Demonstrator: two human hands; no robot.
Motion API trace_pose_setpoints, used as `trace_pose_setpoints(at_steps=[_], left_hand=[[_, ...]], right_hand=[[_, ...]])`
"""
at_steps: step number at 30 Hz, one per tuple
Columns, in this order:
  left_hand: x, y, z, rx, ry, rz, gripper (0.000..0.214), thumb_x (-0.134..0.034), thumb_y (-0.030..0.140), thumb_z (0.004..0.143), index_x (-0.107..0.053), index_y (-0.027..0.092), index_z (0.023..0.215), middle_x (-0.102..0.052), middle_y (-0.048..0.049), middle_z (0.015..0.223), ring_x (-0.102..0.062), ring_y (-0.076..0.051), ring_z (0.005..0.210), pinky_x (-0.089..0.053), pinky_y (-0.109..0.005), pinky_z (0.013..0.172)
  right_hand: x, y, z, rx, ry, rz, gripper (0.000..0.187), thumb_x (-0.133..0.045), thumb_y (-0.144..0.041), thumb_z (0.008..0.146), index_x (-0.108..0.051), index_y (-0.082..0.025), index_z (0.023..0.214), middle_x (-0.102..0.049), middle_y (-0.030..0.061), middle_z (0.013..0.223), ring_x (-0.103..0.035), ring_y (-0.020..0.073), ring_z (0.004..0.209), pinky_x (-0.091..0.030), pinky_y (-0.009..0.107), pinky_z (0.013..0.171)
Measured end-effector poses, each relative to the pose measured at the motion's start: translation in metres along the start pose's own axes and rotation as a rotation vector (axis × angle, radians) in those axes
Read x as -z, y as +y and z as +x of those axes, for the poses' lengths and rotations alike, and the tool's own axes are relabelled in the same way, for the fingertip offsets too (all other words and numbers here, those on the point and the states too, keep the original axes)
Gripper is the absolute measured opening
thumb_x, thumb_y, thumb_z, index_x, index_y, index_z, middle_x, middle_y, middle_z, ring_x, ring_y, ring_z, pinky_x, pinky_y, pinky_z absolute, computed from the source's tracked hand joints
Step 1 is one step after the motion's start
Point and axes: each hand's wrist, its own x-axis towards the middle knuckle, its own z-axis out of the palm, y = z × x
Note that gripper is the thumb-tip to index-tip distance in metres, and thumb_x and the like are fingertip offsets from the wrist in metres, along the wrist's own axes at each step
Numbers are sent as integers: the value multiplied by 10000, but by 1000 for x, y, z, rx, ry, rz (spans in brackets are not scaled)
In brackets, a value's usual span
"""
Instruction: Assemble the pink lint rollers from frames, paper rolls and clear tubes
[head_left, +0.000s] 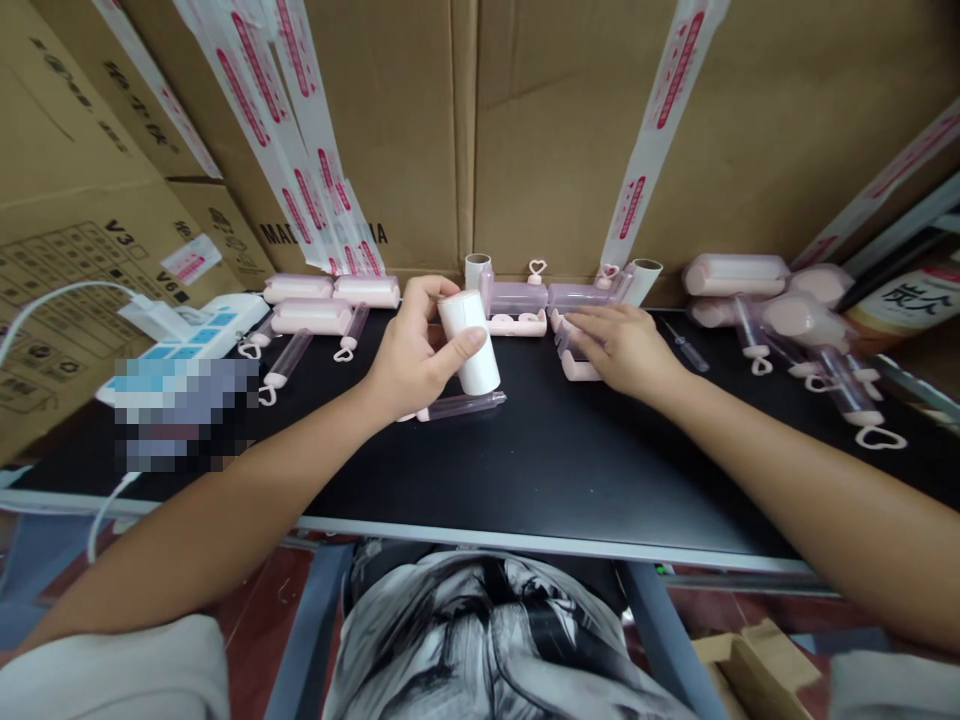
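My left hand (pixel 421 345) is closed around a white lint roller roll (pixel 474 360), held tilted above the black tabletop. Beneath it lies a clear plastic handle (pixel 465 404) with a pink end. My right hand (pixel 626 345) rests with fingers stretched over a pink and translucent lint roller cover (pixel 576 362), partly hiding it; whether it grips the cover I cannot tell. Between the hands, farther back, sit a pink half-shell (pixel 517 324) and a translucent cover (pixel 519 298) with a heart-shaped loop. Two cardboard-cored rolls (pixel 478 272) stand by the back wall.
Several pink lint rollers (pixel 311 317) lie at the left, and more (pixel 802 318) are piled at the right. A screwdriver (pixel 686 347) lies beside my right hand. A white power strip (pixel 180 345) is at far left. Cardboard boxes (pixel 547 140) wall off the back.
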Motion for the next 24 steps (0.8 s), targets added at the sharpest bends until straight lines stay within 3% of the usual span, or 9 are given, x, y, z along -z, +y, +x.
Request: trace_pose_setpoints(at_steps=[4, 9, 14, 16, 19, 24], left_hand=[[-2, 2, 3, 95, 11, -96, 537, -781, 548, 863, -441, 286, 1186, -564, -38, 1071, -639, -160, 803, -541, -251, 550], [-2, 15, 12, 213, 44, -172, 611, -762, 596, 851, -390, 299, 1235, -606, -48, 1103, -682, -180, 802, -584, -284, 547], [-8, 30, 25, 582, 52, -381, 415, -659, 550, 948, -465, 252, 1160, -656, -37, 967, -706, -188, 708, -631, -354, 544], [-13, 32, 27, 686, 18, -436, 342, -606, 532, 991, -507, 228, 1111, -654, -23, 859, -686, -173, 624, -617, -333, 501], [-24, 34, 21, 733, -3, -504, 329, -587, 527, 1012, -545, 206, 1073, -643, -2, 762, -643, -141, 539, -584, -276, 444], [-34, 37, 4, 765, -38, -628, 457, -668, 630, 942, -557, 204, 1065, -652, 10, 724, -653, -136, 526, -575, -244, 428]], right_hand=[[-3, -3, 2, -38, 16, -21, 352, -497, -366, 1051, -787, -225, 1195, -780, 123, 1250, -688, 364, 1181, -484, 591, 1039], [12, -12, 6, -6, 153, 38, 254, -602, -338, 982, -768, -202, 1118, -795, 145, 1099, -707, 378, 1064, -526, 584, 958], [48, -60, 1, 260, 468, 266, 199, -723, -258, 931, -733, -294, 1126, -766, 95, 1224, -716, 318, 1135, -549, 533, 998], [57, -81, -2, 418, 488, 271, 278, -770, -223, 892, -726, -322, 1148, -758, 82, 1268, -724, 306, 1099, -573, 522, 951], [56, -102, -3, 607, 453, 208, 338, -799, -214, 869, -719, -353, 1167, -764, 57, 1282, -715, 302, 1084, -599, 516, 885], [37, -108, 0, 647, 484, 191, 408, -778, -190, 885, -713, -365, 1248, -783, 47, 1237, -697, 302, 1113, -615, 535, 883]])
